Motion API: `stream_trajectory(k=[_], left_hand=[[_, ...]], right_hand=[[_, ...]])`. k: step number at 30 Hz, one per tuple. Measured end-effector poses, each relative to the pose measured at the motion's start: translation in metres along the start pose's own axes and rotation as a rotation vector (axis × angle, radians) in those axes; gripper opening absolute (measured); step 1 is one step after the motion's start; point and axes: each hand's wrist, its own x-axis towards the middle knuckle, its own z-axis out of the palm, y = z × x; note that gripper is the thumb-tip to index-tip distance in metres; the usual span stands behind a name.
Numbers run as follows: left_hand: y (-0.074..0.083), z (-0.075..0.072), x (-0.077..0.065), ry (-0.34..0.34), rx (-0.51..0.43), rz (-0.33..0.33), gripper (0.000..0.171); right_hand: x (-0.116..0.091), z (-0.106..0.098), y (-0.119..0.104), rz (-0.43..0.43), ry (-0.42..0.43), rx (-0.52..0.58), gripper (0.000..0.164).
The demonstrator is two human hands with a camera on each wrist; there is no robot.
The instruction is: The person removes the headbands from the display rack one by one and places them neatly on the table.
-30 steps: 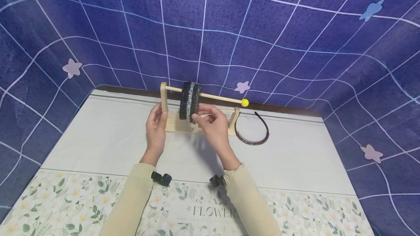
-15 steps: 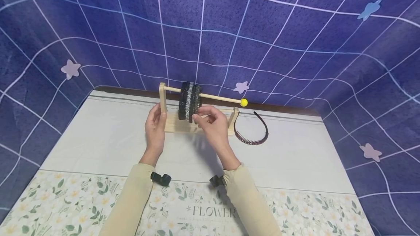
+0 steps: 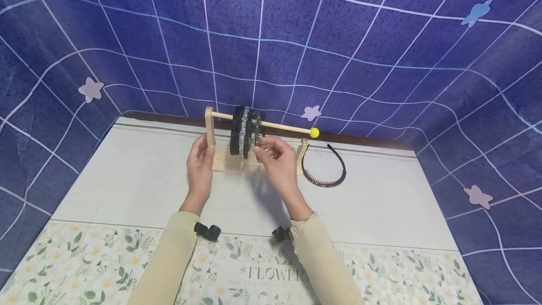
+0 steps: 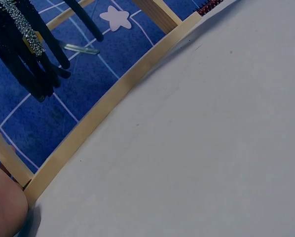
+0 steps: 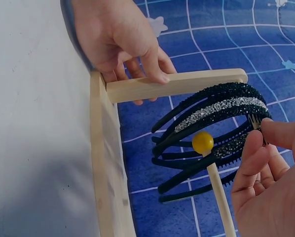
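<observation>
A wooden headband stand (image 3: 209,128) has a slanting rod (image 3: 288,127) tipped with a yellow ball (image 5: 203,142). Several black headbands (image 3: 237,131) hang on the rod, one covered in silver glitter (image 5: 221,109). My left hand (image 3: 200,166) grips the stand's left post, thumb in front and fingers behind. Between thumb and fingertips, my right hand (image 3: 279,161) pinches a dark toothed headband (image 3: 258,126) that still loops around the rod, slightly apart from the bunch. In the left wrist view only a bit of the left hand (image 4: 7,202) shows, beside the stand's base.
A dark reddish toothed headband (image 3: 325,184) lies on the white tablecloth (image 3: 381,201), right beside the stand's right post (image 3: 301,154). Blue gridded fabric (image 3: 237,51) with stars rises behind the table. A floral strip (image 3: 237,272) covers the near edge.
My right hand has shifted slightly right, drawing the pinched headband along the rod and opening a gap from the others. The left hand keeps its place on the post.
</observation>
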Motion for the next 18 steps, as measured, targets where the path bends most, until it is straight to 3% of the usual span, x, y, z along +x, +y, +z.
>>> stream_trajectory(k=[18], left_hand=[[-0.0011,0.0004,0.001,0.011,-0.016,-0.001,0.048]], right_hand=[[-0.0002,-0.008,-0.0049,-0.016,0.018,-0.003,0.017]])
